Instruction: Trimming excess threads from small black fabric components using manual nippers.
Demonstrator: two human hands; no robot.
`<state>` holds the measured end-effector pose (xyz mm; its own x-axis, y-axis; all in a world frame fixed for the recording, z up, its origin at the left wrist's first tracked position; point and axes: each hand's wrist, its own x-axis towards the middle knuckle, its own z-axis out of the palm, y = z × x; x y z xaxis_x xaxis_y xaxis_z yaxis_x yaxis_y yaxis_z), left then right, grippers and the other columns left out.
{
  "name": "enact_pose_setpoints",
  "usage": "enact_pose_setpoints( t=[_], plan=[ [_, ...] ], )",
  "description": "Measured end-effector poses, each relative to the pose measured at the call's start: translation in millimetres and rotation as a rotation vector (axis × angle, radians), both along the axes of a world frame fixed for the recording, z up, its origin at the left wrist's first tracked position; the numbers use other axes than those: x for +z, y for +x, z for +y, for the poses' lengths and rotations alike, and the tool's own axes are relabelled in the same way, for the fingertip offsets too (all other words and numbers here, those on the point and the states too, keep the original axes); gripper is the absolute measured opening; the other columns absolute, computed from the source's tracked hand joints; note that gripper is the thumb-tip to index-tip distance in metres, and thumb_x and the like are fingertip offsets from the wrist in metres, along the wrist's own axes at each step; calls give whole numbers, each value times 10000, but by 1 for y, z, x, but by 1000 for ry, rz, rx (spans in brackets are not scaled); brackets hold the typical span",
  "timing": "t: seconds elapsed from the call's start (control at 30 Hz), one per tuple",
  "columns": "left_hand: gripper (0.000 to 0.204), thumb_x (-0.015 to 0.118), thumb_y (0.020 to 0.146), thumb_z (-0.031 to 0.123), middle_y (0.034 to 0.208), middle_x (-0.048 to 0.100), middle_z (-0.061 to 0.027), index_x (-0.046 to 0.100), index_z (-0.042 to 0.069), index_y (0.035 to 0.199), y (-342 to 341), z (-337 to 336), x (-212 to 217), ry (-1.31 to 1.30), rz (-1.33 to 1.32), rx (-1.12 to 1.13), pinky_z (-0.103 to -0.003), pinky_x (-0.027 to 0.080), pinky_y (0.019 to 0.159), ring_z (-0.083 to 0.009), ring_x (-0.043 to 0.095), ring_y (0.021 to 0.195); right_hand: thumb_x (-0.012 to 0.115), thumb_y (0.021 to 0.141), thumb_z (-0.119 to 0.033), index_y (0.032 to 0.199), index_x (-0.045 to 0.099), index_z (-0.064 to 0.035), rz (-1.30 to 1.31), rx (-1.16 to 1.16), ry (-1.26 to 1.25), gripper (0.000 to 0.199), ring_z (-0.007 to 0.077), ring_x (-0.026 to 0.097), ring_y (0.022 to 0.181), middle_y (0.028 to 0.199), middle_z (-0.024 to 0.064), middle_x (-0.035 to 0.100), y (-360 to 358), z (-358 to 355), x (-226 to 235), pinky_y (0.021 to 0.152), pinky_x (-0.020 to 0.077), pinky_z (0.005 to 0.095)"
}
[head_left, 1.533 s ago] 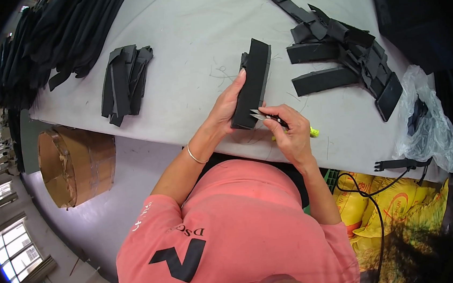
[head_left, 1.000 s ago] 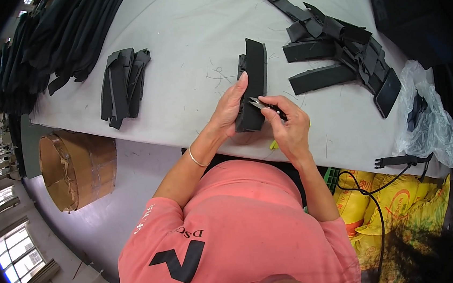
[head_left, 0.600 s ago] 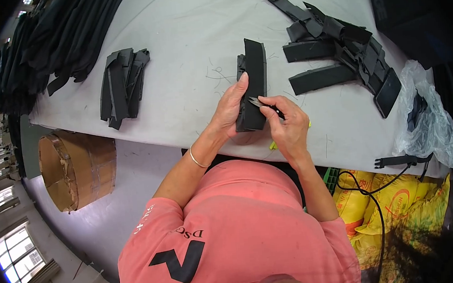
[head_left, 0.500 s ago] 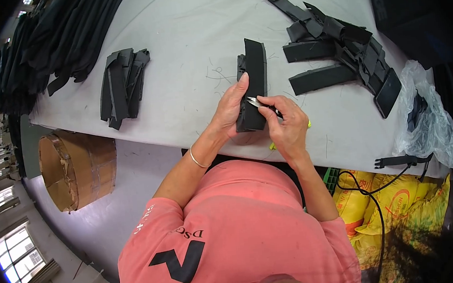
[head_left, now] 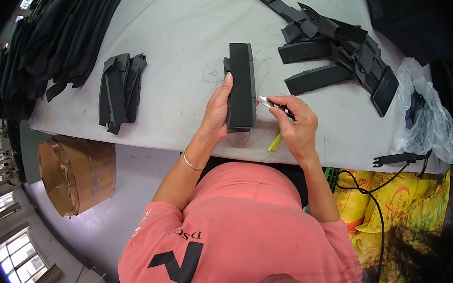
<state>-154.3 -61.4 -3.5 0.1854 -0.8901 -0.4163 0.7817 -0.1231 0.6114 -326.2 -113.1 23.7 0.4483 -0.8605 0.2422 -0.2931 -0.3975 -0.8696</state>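
Note:
My left hand (head_left: 217, 109) is closed on the left edge of a long black fabric piece (head_left: 241, 86), thumb on top, held upright over the table. In my right hand (head_left: 299, 127) is a small pair of thread snips (head_left: 274, 105), its metal tips just off the right edge of the fabric piece. A yellow-green strip (head_left: 274, 142) shows below that hand; whether it belongs to the snips I cannot tell. Fine loose threads (head_left: 264, 76) lie around the piece.
A small stack of black fabric pieces (head_left: 121, 91) lies left, a tangled pile (head_left: 331, 40) right. Dark garments (head_left: 66, 37) hang over the far left. A plastic bag (head_left: 434, 118) and a buckle strap (head_left: 400, 158) lie at the right edge; a cardboard barrel (head_left: 89, 172) stands on the floor.
The snips have moved off the face of the fabric piece to beyond its right edge. The piece has shifted slightly left and turned, and the yellow-green strip shows more.

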Motion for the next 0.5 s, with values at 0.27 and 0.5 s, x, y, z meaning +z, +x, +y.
enact_pose_setpoints(
  t=[0.27, 0.5],
  plan=[
    [440, 437, 978, 425, 907, 634, -101, 566, 16, 1076, 1, -1, -7, 12, -22, -4, -300, 564, 627, -177, 651, 733, 680, 764, -56, 893, 673, -80, -13, 28, -42, 132, 209, 595, 699, 799, 41, 655, 4, 1, -3, 625, 460, 299],
    [450, 428, 980, 432, 906, 635, -100, 556, 16, 1092, -1, 0, 3, -31, -27, -64, -295, 564, 620, -177, 652, 716, 673, 770, -52, 875, 673, -78, -18, -12, -68, 108, 212, 587, 696, 799, 40, 663, 5, -2, -9, 623, 449, 302]
  ],
)
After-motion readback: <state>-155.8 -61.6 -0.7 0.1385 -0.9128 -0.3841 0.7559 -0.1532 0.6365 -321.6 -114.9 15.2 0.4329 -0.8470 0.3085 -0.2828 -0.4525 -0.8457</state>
